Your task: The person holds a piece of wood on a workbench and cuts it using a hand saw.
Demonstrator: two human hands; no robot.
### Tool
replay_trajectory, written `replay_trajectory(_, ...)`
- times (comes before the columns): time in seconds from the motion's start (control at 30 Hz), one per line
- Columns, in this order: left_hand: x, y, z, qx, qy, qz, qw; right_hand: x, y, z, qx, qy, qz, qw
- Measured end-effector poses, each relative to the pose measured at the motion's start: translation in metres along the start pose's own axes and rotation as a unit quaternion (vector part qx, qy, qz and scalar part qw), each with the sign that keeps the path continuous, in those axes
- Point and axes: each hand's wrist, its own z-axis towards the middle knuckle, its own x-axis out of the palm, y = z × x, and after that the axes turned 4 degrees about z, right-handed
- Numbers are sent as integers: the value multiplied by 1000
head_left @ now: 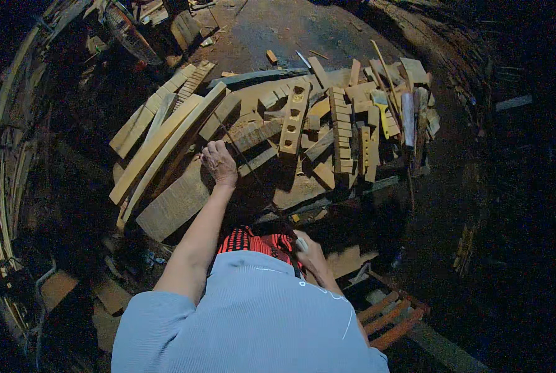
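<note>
My left hand (219, 163) presses down on a thick, greyish wooden beam (173, 206), its fingers curled and bunched against the wood. The fingertips are partly hidden. Close to my waist, my right hand (313, 256) is wrapped round the pale handle of what looks like a handsaw (301, 243). From there a thin dark blade, seen nearly edge-on, runs up and to the left, crossing the beam just right of my left hand. Left of that hand lie long, light-coloured wooden strips (160, 148), one of them curved.
A block with square holes (292, 119), a notched wooden bar (341, 132) and a yellow-handled tool (385, 118) lie among offcuts to the right. A round fan-like cage (132, 31) stands far left. A reddish slatted frame (387, 320) sits near right.
</note>
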Motion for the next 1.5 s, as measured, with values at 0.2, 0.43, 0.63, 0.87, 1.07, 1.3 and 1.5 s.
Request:
replay_trajectory(0.2,-1,-4,1,-33,7,9,999,14,46,93,-160,-20,-31,986)
replay_trajectory(0.43,17,6,-1,-17,30,39,999,5,44,71,-162,-29,-53,985)
replay_trajectory(0.63,43,19,-9,-48,158,-72,984,-9,35,31,-177,-80,-68,979)
replay_trajectory(0.87,50,24,-17,8,7,71,997,3,31,35,-138,-93,-91,982)
replay_trajectory(1.07,23,7,-5,-10,-3,38,999,10,19,35,-134,-87,-111,981)
replay_trajectory(1.3,14,2,2,-18,-8,22,1000,5,2,17,-109,-57,-93,988)
replay_trajectory(1.5,12,1,2,-22,10,2,1000,-16,1,-27,-83,-35,-55,994)
